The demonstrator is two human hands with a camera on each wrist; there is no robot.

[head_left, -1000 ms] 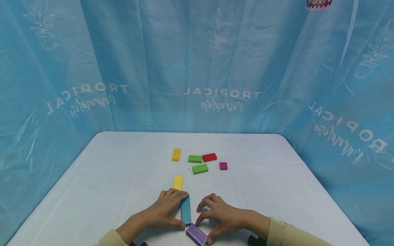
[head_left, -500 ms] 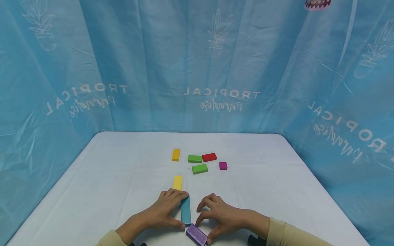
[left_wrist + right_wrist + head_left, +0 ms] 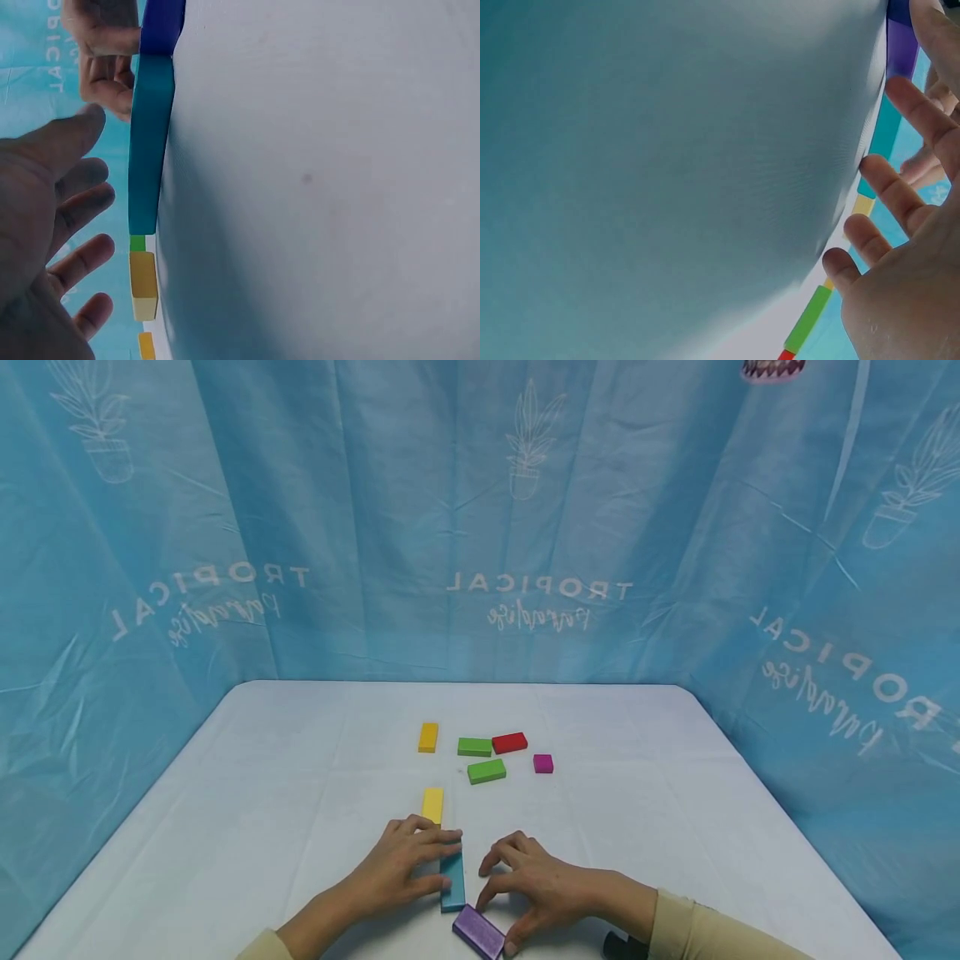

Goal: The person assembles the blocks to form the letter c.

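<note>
A long teal block [image 3: 453, 882] lies flat on the white table. Its near end meets a purple block [image 3: 478, 932] that lies at a slant. Over the teal block is my left hand [image 3: 408, 860], its fingers spread and loosely bent. In the left wrist view the left fingertips [image 3: 94, 112] show apart from the teal block. My right hand [image 3: 543, 885] pinches the purple block between thumb and index finger, the other fingers bent above the table. Beyond the left hand lies a yellow block [image 3: 432, 805], its near end close to the teal one.
Farther back on the table [image 3: 637, 793] lie an orange-yellow block [image 3: 427, 737], two green blocks [image 3: 487, 771], a red block [image 3: 510, 742] and a small magenta block [image 3: 543, 764]. A blue printed curtain [image 3: 390, 527] surrounds the table's back and sides.
My left hand has come off the teal block, its thumb shifting away from the block's near end. The right hand and the purple block have stayed put.
</note>
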